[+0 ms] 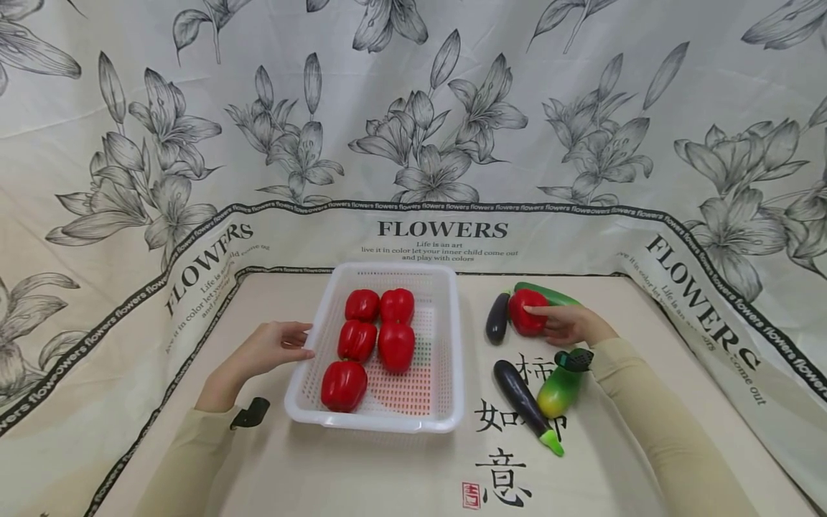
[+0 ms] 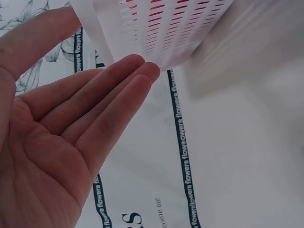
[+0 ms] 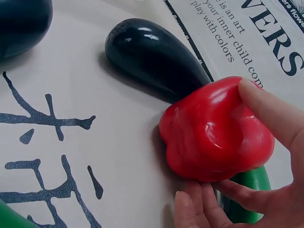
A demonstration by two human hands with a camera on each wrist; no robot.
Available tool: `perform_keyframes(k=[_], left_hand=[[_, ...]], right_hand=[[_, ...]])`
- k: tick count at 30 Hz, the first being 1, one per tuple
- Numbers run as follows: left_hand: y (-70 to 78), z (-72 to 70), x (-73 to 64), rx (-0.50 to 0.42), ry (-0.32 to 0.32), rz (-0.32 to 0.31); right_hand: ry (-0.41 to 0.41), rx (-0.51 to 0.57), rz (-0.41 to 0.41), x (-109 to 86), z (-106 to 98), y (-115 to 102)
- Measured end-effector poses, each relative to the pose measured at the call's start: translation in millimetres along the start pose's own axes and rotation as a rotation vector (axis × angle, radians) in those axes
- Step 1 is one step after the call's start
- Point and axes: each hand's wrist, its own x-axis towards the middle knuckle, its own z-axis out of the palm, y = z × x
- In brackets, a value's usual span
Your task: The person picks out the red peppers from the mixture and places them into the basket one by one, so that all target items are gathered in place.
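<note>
My right hand (image 1: 571, 325) pinches a red bell pepper (image 1: 525, 309) on the right of the table. The right wrist view shows the thumb on the top of this pepper (image 3: 216, 135) and the other fingers at its lower side. Beside it lie a dark eggplant (image 1: 497, 319) and a green cucumber (image 1: 555, 294), the latter partly hidden. My left hand (image 1: 274, 348) is at the left side of a white plastic basket (image 1: 456, 345), its fingers nearly straight and close to the wall. Several red bell peppers (image 1: 396, 347) lie inside the basket.
Nearer the front right lie a second eggplant (image 1: 520, 393) with a green stem end and a green-yellow fruit (image 1: 557, 395). Black characters (image 1: 504, 477) are printed on the table cover. A flower-patterned curtain (image 1: 439, 129) surrounds the table's back and sides.
</note>
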Motion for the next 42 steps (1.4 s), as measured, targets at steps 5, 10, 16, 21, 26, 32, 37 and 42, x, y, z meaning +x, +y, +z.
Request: perform_keyframes(k=[5,10,16,21,26,32,37,42], left_hand=[[-0.8,1.5,0.4,-0.001,0.002,-0.005],[0.0,2.0,0.5,-0.009,0.000,-0.016],[0.8,0.7,0.9,-0.005,-0.005,-0.001],[0.6,1.1,1.7,-0.002,-0.009,0.004],[0.0,1.2,1.8,0.003,-0.008,0.007],[1.1,0.6,1.5,0.005,-0.004,0.009],[0.2,0.2,1.4,0.006,-0.006,0.009],[-0.8,-0.2,0.7,0.010,-0.003,0.001]], right_hand=[[0.048,-0.013,0.021,1.4,3,-1],[0.057,-0.007,0.039,4.9,5,-3],[0.019,-0.046,0.021,5.9,8,-6],[0.008,-0.043,-0.023,6.6,10,-7],[0.047,-0.017,-0.027,6.0,12,-7],[0.051,-0.042,-0.049,-0.3,13,-9],[0.046,-0.081,-0.080,-6.3,12,-11],[0.034,-0.074,-0.092,-5.1,9,-9]])
